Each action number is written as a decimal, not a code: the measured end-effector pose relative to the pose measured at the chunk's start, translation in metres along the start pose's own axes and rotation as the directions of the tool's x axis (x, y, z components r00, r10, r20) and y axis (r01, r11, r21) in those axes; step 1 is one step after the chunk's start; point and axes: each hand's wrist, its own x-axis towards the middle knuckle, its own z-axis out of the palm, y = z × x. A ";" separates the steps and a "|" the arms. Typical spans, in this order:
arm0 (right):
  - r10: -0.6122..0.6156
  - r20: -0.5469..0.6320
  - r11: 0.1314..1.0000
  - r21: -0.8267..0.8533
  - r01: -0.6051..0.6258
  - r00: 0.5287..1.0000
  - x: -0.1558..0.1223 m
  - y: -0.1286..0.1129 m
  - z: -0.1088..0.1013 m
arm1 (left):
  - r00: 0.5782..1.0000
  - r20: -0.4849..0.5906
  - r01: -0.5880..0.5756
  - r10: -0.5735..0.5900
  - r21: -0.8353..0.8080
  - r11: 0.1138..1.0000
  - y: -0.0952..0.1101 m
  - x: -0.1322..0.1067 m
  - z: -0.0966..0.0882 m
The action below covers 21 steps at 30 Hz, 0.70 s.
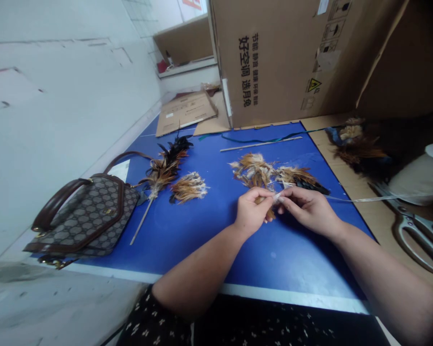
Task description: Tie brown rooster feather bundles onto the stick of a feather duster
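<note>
My left hand (251, 210) is closed in a pinch on a small bunch of brown feathers (270, 211) over the blue table (202, 230). My right hand (306, 207) is closed too, pinching a pale strip of tape (361, 198) that runs off to the right, its end at the feather quills. Just beyond my fingers lies a loose pile of brown and tan feathers (254, 170), with darker ones (303, 179) beside it.
A patterned handbag (86, 216) sits at the table's left edge. Near it lie a feather duster on a stick (162, 170) and a small feather clump (189, 187). A thin stick (260, 143), a big cardboard box (285, 57), large scissors (414, 230) and more feathers (357, 146) lie to the right.
</note>
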 end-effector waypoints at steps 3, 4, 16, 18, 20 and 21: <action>-0.033 -0.014 0.997 -0.067 0.032 0.999 -0.001 0.002 0.001 | 1.000 -0.005 0.026 -0.026 0.003 1.000 0.001 -0.001 0.001; -0.046 -0.024 0.994 -0.096 0.043 0.999 -0.002 0.002 0.001 | 1.000 -0.011 0.029 -0.029 0.004 1.000 0.001 -0.001 0.001; -0.276 -0.024 0.886 -0.394 0.244 0.961 0.000 -0.002 -0.004 | 0.975 -0.207 0.076 -0.085 -0.053 0.996 -0.006 0.007 -0.002; -0.273 -0.013 0.883 -0.400 0.245 0.962 0.000 -0.004 -0.003 | 0.966 -0.238 0.088 -0.097 -0.047 0.995 -0.009 0.007 -0.001; -0.284 -0.007 0.894 -0.365 0.262 0.959 -0.001 -0.007 0.000 | 0.964 -0.245 0.102 -0.108 -0.035 0.994 -0.012 0.007 0.001; -0.287 0.001 0.904 -0.331 0.272 0.958 -0.001 -0.008 0.001 | 0.965 -0.240 0.106 -0.110 -0.030 0.994 -0.013 0.006 0.002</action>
